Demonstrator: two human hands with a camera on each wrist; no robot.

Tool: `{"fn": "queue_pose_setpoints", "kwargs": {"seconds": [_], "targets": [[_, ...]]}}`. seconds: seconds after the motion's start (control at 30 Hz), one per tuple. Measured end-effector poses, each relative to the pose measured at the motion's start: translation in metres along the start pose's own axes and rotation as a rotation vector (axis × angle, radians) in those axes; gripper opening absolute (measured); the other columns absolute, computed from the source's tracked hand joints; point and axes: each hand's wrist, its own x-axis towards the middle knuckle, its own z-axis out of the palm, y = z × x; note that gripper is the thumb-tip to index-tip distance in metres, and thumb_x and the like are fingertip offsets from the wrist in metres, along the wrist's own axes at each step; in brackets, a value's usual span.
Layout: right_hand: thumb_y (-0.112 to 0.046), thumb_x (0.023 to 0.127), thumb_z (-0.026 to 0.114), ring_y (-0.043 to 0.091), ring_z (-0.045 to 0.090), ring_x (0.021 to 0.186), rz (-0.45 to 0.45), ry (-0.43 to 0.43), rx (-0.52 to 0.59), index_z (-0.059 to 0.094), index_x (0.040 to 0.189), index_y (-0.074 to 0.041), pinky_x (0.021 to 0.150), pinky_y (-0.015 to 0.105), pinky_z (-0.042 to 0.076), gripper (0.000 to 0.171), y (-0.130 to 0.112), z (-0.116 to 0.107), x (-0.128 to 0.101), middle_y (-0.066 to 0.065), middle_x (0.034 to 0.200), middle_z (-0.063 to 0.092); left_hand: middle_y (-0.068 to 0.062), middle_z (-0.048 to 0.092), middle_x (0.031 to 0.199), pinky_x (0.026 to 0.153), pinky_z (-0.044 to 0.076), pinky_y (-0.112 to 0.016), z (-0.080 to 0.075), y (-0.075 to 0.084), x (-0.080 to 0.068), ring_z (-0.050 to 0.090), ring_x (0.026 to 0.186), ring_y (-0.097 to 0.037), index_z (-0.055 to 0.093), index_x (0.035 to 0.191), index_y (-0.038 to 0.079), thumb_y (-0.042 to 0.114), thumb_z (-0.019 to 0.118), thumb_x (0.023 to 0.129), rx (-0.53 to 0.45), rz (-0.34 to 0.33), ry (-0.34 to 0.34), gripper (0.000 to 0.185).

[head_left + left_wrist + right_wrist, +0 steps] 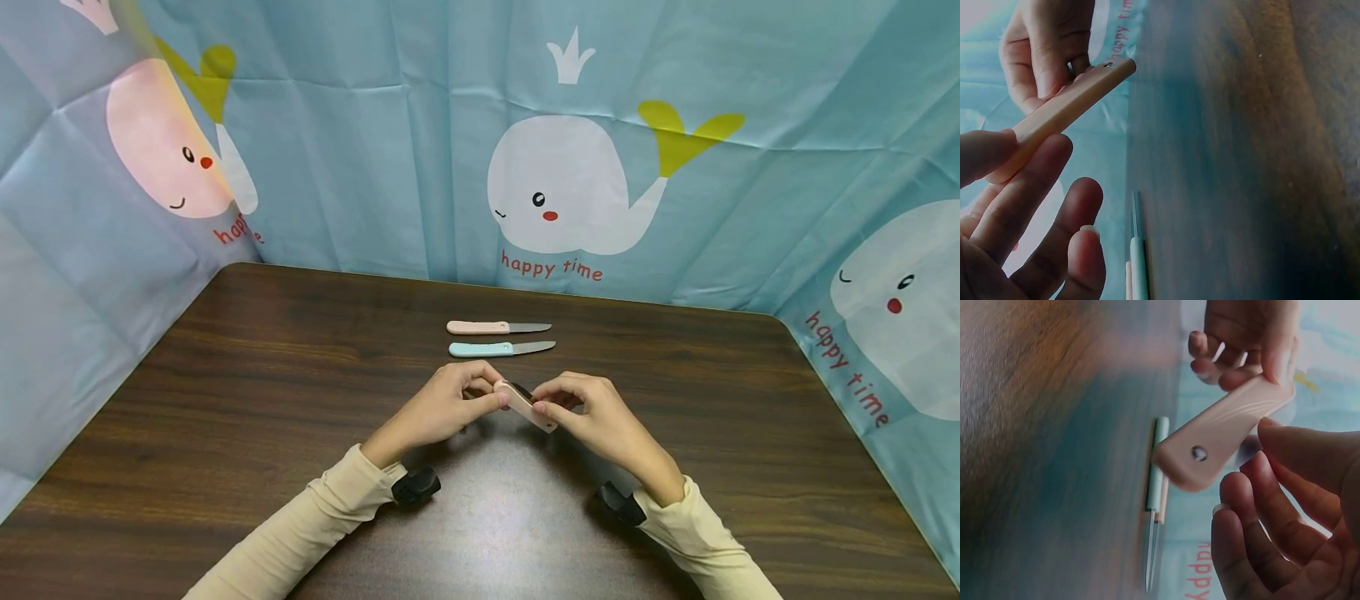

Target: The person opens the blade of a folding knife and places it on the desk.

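Both hands hold a beige folding knife point(528, 406) a little above the table's middle, its blade tucked in the handle. My left hand point(480, 398) pinches its near-left end between thumb and fingers. My right hand point(561, 408) pinches the other end, by the pivot rivet point(1198, 452). In the left wrist view the beige handle point(1066, 109) runs from my left fingers point(1029, 187) up to the right hand point(1047, 50). Beyond the hands a pink-handled knife point(495, 327) and a light blue-handled knife point(498, 348) lie side by side, blades out, pointing right.
The dark wooden table point(247, 400) is walled on three sides by a blue curtain point(360, 167) printed with whales. Black wrist cameras point(416, 486) sit on both cream sleeves.
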Motion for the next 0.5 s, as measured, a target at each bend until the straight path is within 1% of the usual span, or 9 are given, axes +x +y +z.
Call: {"fn": "queue_pose_setpoints", "kwargs": {"seconds": [0.07, 0.27, 0.5], "targets": [[-0.011, 0.090, 0.073, 0.001, 0.063, 0.077, -0.002, 0.002, -0.004, 0.075, 0.099, -0.011, 0.070, 0.023, 0.055, 0.010, -0.0018, 0.0008, -0.0001, -0.003, 0.091, 0.072, -0.008, 0.077, 0.093, 0.065, 0.043, -0.023, 0.0017, 0.0004, -0.0005, 0.070, 0.084, -0.022, 0.068, 0.103, 0.008, 0.023, 0.066, 0.096, 0.022, 0.000, -0.011, 0.017], [-0.010, 0.089, 0.073, 0.002, 0.064, 0.080, -0.022, 0.016, -0.016, 0.076, 0.098, -0.009, 0.072, 0.023, 0.055, 0.009, -0.0043, 0.0031, 0.0000, -0.002, 0.093, 0.074, -0.003, 0.077, 0.092, 0.070, 0.047, -0.025, 0.0051, 0.0030, -0.0018, 0.068, 0.084, -0.008, 0.068, 0.101, 0.010, 0.026, 0.066, 0.096, 0.063, 0.000, -0.023, 0.016], [-0.011, 0.090, 0.072, 0.003, 0.065, 0.080, -0.019, 0.024, -0.017, 0.076, 0.099, -0.008, 0.071, 0.023, 0.055, 0.010, -0.0071, 0.0043, -0.0005, -0.001, 0.094, 0.075, -0.002, 0.077, 0.089, 0.071, 0.046, -0.024, 0.0081, 0.0045, -0.0019, 0.068, 0.083, -0.007, 0.068, 0.098, 0.010, 0.025, 0.067, 0.095, 0.071, 0.006, -0.019, 0.016]]}}
